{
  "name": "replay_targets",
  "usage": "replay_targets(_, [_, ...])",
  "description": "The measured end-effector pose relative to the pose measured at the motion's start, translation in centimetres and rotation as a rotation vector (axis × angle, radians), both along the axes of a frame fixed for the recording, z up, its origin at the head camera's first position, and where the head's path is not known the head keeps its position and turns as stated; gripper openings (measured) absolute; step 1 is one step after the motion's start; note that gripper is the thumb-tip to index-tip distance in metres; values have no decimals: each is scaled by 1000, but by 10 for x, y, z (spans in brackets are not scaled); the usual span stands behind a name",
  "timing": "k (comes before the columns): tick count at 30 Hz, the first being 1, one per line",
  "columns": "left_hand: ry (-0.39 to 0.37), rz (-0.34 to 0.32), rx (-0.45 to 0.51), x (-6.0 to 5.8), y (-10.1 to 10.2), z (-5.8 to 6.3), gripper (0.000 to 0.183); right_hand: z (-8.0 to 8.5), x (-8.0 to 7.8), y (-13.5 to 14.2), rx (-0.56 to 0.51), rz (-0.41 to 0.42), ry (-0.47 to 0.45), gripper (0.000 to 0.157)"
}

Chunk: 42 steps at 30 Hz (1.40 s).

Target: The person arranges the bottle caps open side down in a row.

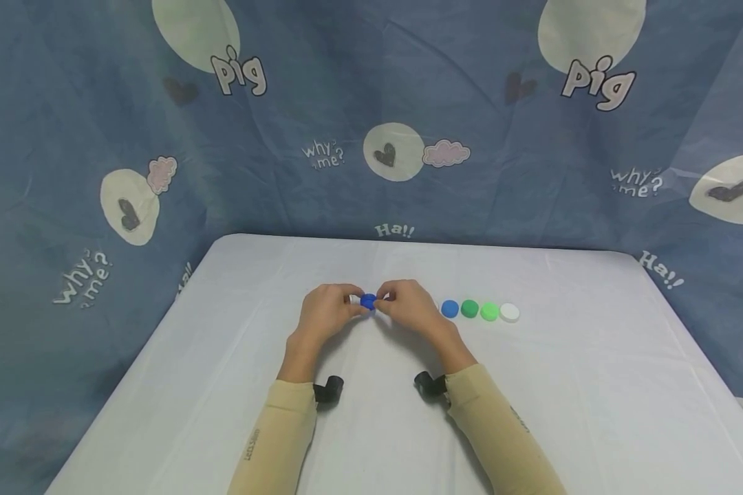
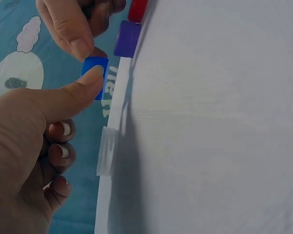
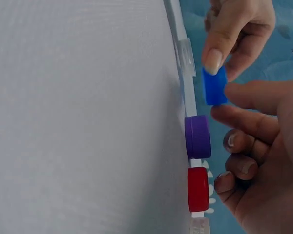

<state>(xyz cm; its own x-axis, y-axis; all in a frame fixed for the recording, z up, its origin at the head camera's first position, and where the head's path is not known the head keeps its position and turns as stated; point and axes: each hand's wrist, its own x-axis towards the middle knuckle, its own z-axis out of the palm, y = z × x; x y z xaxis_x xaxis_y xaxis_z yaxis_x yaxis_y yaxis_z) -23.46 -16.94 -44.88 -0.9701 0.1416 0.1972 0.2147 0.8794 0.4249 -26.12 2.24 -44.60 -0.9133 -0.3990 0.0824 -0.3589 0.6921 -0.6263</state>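
Observation:
A blue bottle cap [image 1: 368,301] is between the two hands above the white table. My left hand [image 1: 325,316] pinches it between thumb and fingers; in the left wrist view the thumb lies across the blue cap [image 2: 94,78]. My right hand [image 1: 411,307] meets it from the other side, its thumb and index finger at the cap's edge in the right wrist view. A purple cap [image 3: 198,137] and a red cap [image 3: 198,189] stand on the table close to the right hand. Near the left hand is a clear cap [image 2: 106,151].
To the right of the right hand, a row holds another blue cap [image 1: 450,309], a dark green cap [image 1: 469,308], a light green cap [image 1: 489,311] and a white cap [image 1: 510,313]. A blue printed curtain [image 1: 322,199] hangs behind the white table [image 1: 594,385].

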Motion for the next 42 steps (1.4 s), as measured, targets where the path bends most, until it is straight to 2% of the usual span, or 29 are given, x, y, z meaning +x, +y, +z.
replay_targets(5, [2, 3, 2, -1, 0, -2, 32, 0, 0, 0, 20, 7, -9, 20])
replay_targets(13, [-51, 17, 88, 0, 1, -3, 32, 1, 0, 1, 19, 33, -2, 23])
replay_targets(22, [-93, -21, 119, 1, 0, 0, 34, -1, -1, 1, 25, 36, 6, 28])
replay_targets(25, [-71, -51, 79, 1, 0, 0, 33, 0, 0, 2, 13, 33, -12, 30])
replay_targets(31, [30, -102, -27, -1, 0, -2, 24, 2, 3, 3, -24, 21, -59, 27])
replay_targets(35, [50, -103, -25, -1, 0, -3, 24, 3, 3, 4, -19, 19, -43, 28])
replay_targets(42, [26, -79, 15, 0, 1, -3, 29, 6, 3, 6, -1, 31, 41, 23])
